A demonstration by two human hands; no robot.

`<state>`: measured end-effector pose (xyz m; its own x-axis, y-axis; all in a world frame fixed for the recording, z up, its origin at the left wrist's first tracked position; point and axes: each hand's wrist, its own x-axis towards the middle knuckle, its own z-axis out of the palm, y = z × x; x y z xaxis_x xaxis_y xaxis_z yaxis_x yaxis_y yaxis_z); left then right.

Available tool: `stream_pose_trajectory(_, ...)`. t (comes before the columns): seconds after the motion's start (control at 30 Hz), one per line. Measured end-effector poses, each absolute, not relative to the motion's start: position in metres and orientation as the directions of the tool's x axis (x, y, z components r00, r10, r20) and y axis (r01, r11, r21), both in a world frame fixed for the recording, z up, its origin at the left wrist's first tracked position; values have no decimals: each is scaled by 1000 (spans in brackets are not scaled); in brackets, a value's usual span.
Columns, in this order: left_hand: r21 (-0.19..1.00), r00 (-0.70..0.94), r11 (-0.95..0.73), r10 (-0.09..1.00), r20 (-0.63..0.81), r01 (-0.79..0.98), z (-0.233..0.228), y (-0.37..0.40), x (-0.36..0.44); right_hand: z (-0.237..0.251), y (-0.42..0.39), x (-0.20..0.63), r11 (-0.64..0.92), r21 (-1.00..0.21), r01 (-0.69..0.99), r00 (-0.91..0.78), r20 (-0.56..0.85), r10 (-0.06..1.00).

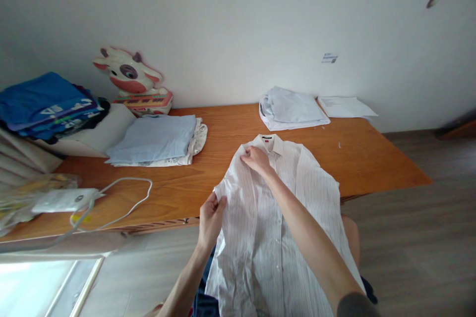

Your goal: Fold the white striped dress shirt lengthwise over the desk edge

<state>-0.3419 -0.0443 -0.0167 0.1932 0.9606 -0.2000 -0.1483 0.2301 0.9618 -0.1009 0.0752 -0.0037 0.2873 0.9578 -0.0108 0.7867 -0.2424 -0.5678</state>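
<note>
A white striped button-up shirt [267, 208] lies front up, its collar on the wooden table and its lower part hanging over the front edge toward me. My left hand [211, 215] pinches the shirt's left-side edge, at the end of the sleeve, between thumb and fingers. Reaching across the shirt, my right hand [256, 159] is closed on the cloth near the shoulder, just left of the collar. The buttons run down the middle, and my right forearm hides part of the front.
On the wooden table [230, 124] are folded blue-grey clothes [156, 136], folded pale shirts [292, 105] and paper sheets [345, 106]. Blue clothes [48, 104] top a white box [100, 133] beside a cow toy keyboard [132, 79]. A white cable [130, 213] loops near a white power strip [67, 200].
</note>
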Motion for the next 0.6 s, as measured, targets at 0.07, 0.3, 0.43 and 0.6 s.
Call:
stream_pose_trajectory(0.07,972,195,209,963,-186,-109,-20,-43,-343,-3,80,-101,-226,-572,788,266,-15,964)
stream_pose_trajectory(0.3,990,132,138,981,-142,38,-24,-37,-351,-4,90,-93,-206,-606,769,259,1,966)
stream_pose_trajectory(0.43,978,113,115,984,-136,175,-25,-32,-361,-6,84,-94,-196,-588,785,257,22,966)
stream_pose_trajectory(0.6,983,69,157,984,-164,93,-23,-30,-369,-6,78,-105,-209,-559,802,279,41,959)
